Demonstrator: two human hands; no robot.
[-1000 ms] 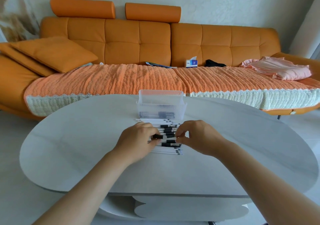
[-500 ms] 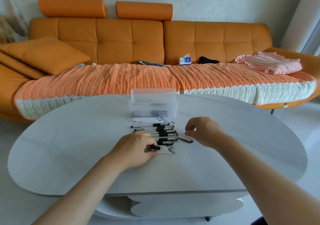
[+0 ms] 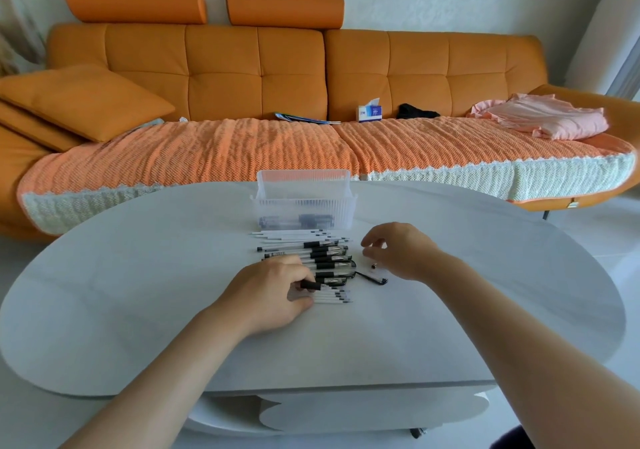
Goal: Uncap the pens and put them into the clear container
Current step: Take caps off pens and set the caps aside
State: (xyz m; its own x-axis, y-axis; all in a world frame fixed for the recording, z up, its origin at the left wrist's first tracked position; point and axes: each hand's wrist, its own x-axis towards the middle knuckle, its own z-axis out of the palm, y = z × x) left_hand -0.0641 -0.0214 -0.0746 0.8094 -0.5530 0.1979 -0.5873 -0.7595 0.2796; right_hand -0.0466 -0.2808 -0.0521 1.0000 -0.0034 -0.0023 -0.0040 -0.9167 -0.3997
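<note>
**Left hand (image 3: pixel 273 287) grips a pen (image 3: pixel 311 286); right hand (image 3: pixel 394 251) loose above the surface**

The left hand's grip is closed around one pen at its black rubber section, fingers curled over the barrel and the knuckles low on the white surface (image 3: pixel 138 292). The pen lies across the near end of a row of pens (image 3: pixel 311 258), which sit side by side with their tips pointing right. The right hand's grip is slack: fingers loosely bent, thumb and forefinger apart, nothing seen between them. It hovers just right of the row. A black cap (image 3: pixel 372 278) lies on the surface beneath that hand, close to the row's right edge. Beyond the row, at its far end, stands the clear container (image 3: pixel 303 202), with a few dark pen parts showing through its ribbed wall. Behind the surface runs an orange sofa (image 3: pixel 256 67), which carries a tissue box (image 3: pixel 369 112) and a pink cloth (image 3: pixel 543 119).
</note>
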